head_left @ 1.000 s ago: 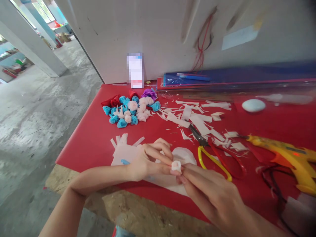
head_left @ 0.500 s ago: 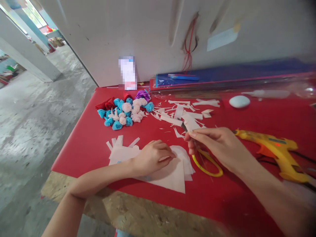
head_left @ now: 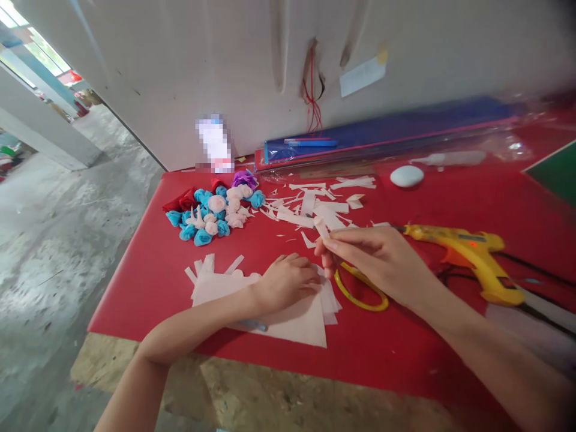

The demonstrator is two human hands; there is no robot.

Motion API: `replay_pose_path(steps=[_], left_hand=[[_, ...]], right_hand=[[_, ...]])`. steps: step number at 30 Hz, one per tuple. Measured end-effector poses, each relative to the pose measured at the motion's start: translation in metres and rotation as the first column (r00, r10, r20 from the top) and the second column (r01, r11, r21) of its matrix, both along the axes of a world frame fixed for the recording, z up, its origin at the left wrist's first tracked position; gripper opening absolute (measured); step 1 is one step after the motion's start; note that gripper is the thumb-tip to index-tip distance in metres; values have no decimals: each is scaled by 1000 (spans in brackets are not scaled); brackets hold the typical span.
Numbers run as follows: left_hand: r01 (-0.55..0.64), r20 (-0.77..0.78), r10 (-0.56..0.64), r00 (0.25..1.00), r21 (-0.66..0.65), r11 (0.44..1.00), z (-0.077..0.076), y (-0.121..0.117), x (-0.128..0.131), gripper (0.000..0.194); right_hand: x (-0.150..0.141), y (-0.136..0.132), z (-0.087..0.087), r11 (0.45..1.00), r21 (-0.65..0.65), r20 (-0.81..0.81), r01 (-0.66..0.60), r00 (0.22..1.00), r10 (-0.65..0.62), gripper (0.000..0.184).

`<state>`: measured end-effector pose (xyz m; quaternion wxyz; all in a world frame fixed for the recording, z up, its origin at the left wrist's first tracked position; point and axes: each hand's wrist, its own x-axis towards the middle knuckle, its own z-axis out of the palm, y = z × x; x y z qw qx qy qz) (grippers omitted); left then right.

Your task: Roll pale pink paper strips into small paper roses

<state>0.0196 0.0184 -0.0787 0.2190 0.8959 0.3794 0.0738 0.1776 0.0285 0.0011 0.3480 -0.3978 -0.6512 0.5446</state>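
My left hand [head_left: 288,279] rests on a stack of white paper sheets [head_left: 297,321] near the front edge of the red table [head_left: 148,270]. Its fingers are curled closed, and what they hold is hidden. My right hand [head_left: 378,258] hovers just right of it and pinches a short white paper strip [head_left: 320,227] between thumb and fingertips. Yellow-handled scissors [head_left: 360,297] lie under that hand. A heap of small blue, white, red and purple paper roses [head_left: 211,210] sits at the far left of the table.
White paper scraps [head_left: 315,204] litter the middle. A yellow glue gun [head_left: 468,255] with its cord lies to the right. A white oval lump [head_left: 406,176] and wrapped blue and red sheets [head_left: 382,129] lie by the white wall. The table's left edge drops to a concrete floor.
My right hand left the small white rose both hands held, reached up to the scraps by the scissors, and now pinches a white strip. My left hand sank onto the paper stack.
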Motion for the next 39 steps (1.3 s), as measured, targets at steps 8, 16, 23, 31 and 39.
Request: replay_pose_path(steps=[8,16,23,31,39], left_hand=[[-3,127,11,992,-68,998,-9,2,2,13],[-50,248,74,966,-103,993,-8,2,1,9],[-149,416,184,891,-114,982,5,-1,2,16],[-345,653,302,694,-65,936,68,3,-24,14],[-334,700,327,635,-133,933,90,-11,-28,30]], right_hand=[[0,-5,5,996,93,-12,8,1000,-7,23],[2,-10,-2,734,677,32,60,993,-111,23],[7,-17,-15,445,894,110,-57,989,-95,21],[-4,-24,7,629,777,203,-13,952,-231,19],[-8,-27,8,742,670,192,10,964,-186,22]])
